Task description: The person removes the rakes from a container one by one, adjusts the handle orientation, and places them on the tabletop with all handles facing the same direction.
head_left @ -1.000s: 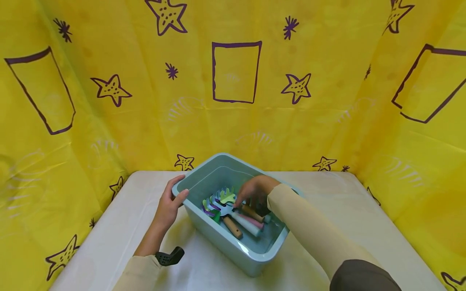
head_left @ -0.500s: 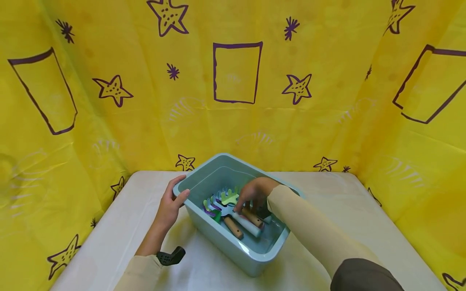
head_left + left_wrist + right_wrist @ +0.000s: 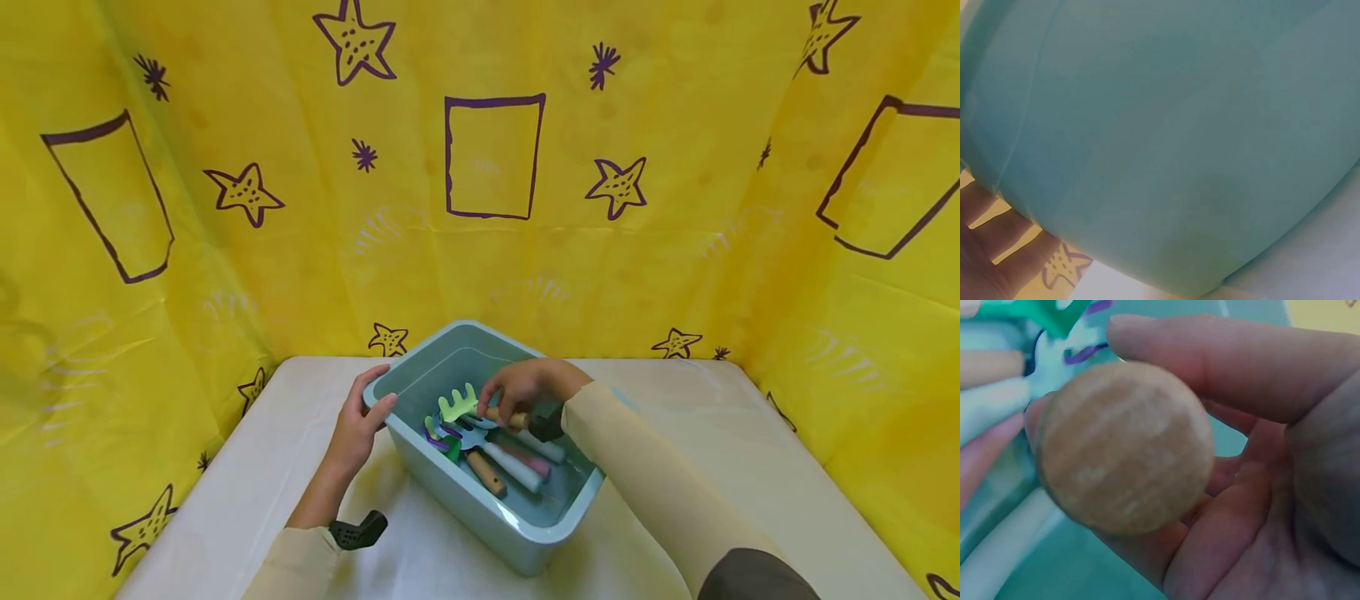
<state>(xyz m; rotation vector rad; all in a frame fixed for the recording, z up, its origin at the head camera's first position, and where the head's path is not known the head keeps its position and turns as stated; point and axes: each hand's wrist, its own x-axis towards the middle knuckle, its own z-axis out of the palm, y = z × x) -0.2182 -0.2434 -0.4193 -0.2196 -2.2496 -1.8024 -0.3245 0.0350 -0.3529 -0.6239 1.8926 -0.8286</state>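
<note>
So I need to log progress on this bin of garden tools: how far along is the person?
Early, it seems. Nothing lies out on the white table yet. In hand: the right hand grips the wooden handle of the light-green rake, raised above the pile, while the left hand holds the teal bin by its rim. Left: several other tools lie inside the bin.
</note>
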